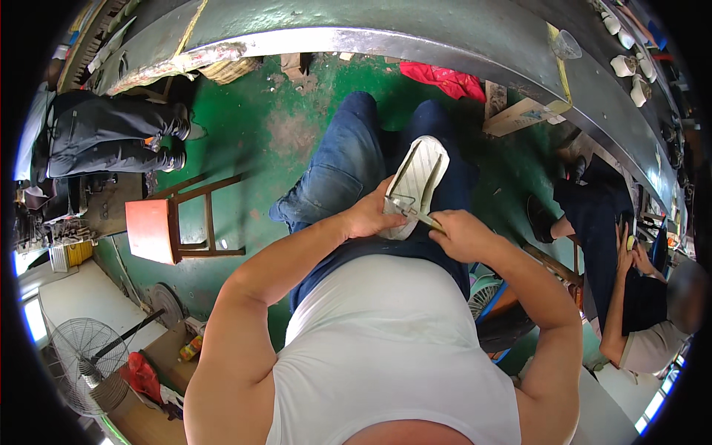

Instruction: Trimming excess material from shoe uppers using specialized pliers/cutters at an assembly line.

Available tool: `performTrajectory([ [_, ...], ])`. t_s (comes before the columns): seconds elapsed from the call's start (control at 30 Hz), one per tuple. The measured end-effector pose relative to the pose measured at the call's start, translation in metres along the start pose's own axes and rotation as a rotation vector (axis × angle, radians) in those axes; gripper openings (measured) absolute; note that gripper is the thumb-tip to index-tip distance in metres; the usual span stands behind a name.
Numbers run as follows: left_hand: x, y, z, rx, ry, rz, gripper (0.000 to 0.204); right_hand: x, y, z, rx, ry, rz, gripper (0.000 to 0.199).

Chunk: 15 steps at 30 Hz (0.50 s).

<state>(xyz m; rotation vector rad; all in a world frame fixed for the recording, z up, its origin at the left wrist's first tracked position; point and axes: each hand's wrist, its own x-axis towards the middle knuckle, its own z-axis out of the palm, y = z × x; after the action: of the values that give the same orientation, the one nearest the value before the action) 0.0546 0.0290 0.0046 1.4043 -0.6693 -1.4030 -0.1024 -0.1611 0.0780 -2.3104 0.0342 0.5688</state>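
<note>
A white shoe lies lengthwise over my lap, its toe end pointing away from me. Dark gaps run along the inside of its raised edges. My left hand grips the shoe's near left side, thumb across it. In my right hand is a slim hand tool with a pale handle and a metal end, which reaches the shoe beside my left thumb. A bent metal piece shows at that spot; whether it belongs to the tool I cannot tell. My right fingers are wrapped round the handle.
Ahead curves a long grey workbench with a clear cup on it. Red cloth lies beneath. A red-seated stool stands left, near a person in dark trousers. Another person works at right. A fan stands behind left.
</note>
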Motion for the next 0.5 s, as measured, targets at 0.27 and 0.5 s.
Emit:
performTrajectory([
  [0.27, 0.002, 0.007, 0.003, 0.132, -0.014, 0.084, 0.097, -0.017, -0.027, -0.025, -0.407, 0.078, 0.084, 0.027],
  [0.5, 0.004, 0.002, 0.008, 0.143, 0.018, 0.040, 0.100, -0.012, -0.030, -0.029, -0.459, 0.060, 0.157, 0.030],
])
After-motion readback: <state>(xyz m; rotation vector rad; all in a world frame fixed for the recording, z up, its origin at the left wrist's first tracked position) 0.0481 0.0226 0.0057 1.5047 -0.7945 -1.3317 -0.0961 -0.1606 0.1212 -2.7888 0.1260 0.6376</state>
